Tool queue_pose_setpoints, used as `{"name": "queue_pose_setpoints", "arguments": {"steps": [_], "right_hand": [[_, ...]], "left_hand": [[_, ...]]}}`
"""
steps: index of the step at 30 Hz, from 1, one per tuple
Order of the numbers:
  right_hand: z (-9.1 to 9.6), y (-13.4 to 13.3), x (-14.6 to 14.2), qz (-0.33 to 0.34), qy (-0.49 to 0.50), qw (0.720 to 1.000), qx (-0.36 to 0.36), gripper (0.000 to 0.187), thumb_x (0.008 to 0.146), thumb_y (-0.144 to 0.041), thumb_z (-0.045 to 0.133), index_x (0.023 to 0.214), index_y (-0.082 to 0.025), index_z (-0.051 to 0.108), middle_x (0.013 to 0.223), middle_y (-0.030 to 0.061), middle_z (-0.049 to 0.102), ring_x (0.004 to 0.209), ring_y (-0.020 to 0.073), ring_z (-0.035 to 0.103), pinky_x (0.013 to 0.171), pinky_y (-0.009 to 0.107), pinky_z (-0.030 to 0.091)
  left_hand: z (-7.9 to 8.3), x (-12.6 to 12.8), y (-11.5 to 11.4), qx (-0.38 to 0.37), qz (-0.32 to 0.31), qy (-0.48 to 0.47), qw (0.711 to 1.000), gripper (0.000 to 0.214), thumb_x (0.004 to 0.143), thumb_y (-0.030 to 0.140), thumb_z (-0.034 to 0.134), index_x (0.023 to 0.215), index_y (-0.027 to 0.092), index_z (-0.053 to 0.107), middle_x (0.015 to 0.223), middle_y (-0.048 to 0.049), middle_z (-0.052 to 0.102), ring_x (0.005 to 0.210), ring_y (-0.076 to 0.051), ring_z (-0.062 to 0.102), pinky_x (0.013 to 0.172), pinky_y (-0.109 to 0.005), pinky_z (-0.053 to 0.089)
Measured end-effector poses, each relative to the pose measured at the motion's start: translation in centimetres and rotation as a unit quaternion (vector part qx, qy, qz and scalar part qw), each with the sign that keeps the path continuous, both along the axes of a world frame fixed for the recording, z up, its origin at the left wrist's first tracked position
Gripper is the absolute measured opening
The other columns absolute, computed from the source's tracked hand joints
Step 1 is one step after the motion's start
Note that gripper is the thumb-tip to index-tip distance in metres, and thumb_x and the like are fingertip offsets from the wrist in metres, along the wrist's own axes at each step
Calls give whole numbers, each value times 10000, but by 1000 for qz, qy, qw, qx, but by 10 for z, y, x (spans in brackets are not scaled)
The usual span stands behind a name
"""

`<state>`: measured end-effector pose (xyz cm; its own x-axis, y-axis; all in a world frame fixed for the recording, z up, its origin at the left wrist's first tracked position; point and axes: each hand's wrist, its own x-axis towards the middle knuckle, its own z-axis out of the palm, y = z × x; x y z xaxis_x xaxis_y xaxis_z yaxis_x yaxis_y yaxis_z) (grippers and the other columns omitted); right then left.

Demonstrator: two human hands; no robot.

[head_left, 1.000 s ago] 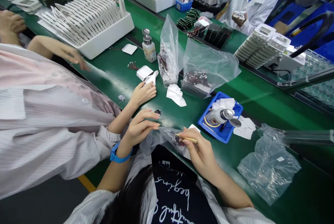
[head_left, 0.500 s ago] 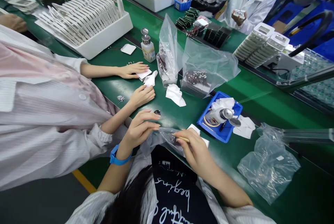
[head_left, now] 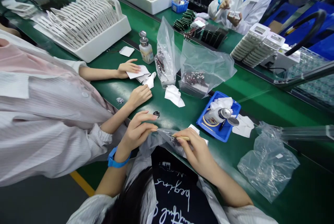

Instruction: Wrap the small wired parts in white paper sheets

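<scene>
Right hand [head_left: 195, 147]: fingers clamped on a thin wooden stick [head_left: 184, 138] – likely light, stiff; grip mid-length. Left hand [head_left: 138, 130] touches the clear plastic bag [head_left: 167, 136] at the desk's [head_left: 224, 156] near edge, pinch unclear – probably limp, slippery; take the rim.

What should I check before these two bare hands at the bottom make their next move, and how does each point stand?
1. Left hand holding bag: ok, fingertips at its edge.
2. Right hand holding stick: ok, between the fingers.
3. Stick touching bag: cannot tell.
4. Bag's contents identifiable: cannot tell, too blurred.
5. Lid closed on bottle in blue tray: not ok, flipped open.
6. Co-worker's nearest hand apart from these two: ok, a gap shows.
</scene>
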<state>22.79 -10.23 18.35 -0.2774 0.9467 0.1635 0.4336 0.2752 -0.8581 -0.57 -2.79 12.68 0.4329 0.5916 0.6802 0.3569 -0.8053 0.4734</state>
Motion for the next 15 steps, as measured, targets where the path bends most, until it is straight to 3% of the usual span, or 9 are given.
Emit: {"name": "queue_pose_setpoints", "arguments": {"steps": [9, 15], "right_hand": [[-4, -5, 1, -64, 55, 996, 11, 133, 1006, -210, 439, 1016, -230, 570, 863, 19, 621, 814, 162, 610, 789, 316, 489], [-4, -2, -2, -14, -34, 999, 30, 156, 1009, -204, 409, 960, -207, 556, 856, 48, 621, 821, 189, 555, 752, 338, 464]], "left_hand": [[4, -4, 2, -3, 0, 8, 1000, 144, 879, 79, 630, 932, 206, 670, 1123, -54, 649, 1061, -191, 633, 1030, -454, 529], [4, 0, 1, -19, 8, -1, 1000, 129, 905, 109, 605, 939, 219, 665, 1139, -43, 656, 1063, -181, 632, 1049, -452, 518]]}}
